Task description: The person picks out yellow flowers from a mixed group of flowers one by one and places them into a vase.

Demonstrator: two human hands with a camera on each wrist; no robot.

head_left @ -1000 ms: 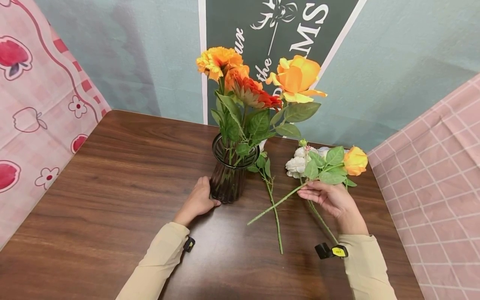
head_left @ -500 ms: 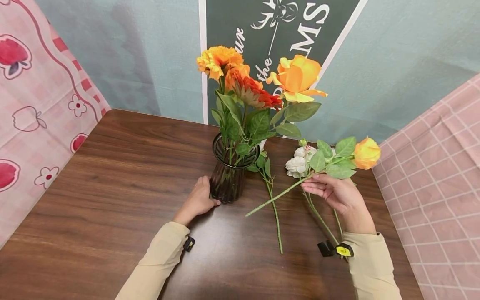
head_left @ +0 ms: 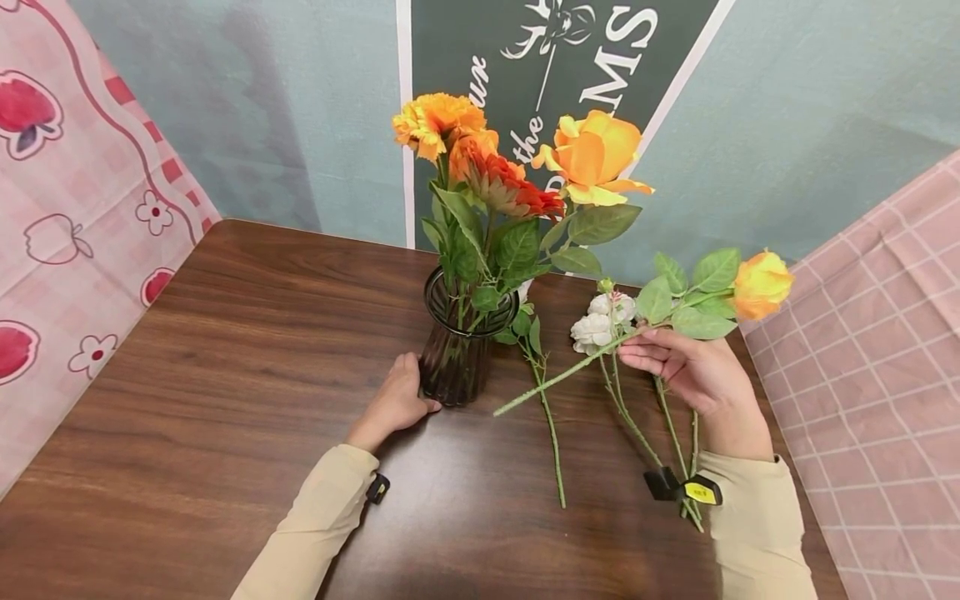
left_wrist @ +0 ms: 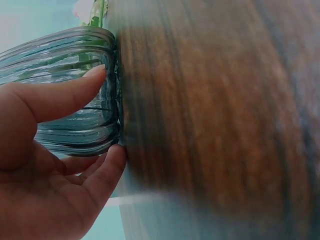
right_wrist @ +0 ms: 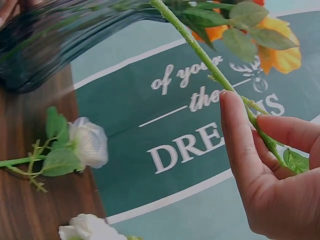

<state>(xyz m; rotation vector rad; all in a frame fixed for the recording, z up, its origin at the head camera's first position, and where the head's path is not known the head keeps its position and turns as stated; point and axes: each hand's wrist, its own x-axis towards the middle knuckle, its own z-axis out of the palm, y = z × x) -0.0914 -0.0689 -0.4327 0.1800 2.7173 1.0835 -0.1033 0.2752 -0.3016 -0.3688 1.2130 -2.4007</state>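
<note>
A dark ribbed glass vase (head_left: 452, 371) stands upright on the wooden table, holding several orange, yellow and red flowers (head_left: 517, 187). My left hand (head_left: 393, 402) grips the vase near its base. In the left wrist view, the thumb (left_wrist: 75, 97) lies across the glass and the other fingers curl under its far side. To the right, my right hand (head_left: 697, 379) pinches the green stem of a yellow-orange rose (head_left: 762, 285) above the table. The bloom points right and the bare stem end points left toward the vase. In the right wrist view, thumb and fingers meet on the stem (right_wrist: 200, 52).
White flowers (head_left: 596, 327) lie at the back right, their stems (head_left: 671, 425) running forward under my right arm. A white rose (right_wrist: 89, 142) with a green stem (head_left: 555, 442) lies just right of the vase. Printed cloths (head_left: 877, 358) line the table's back and sides.
My right hand has carried the yellow-orange rose up and to the right, away from the white flowers, uncovering more stems below. The left hand and vase have stayed put.
</note>
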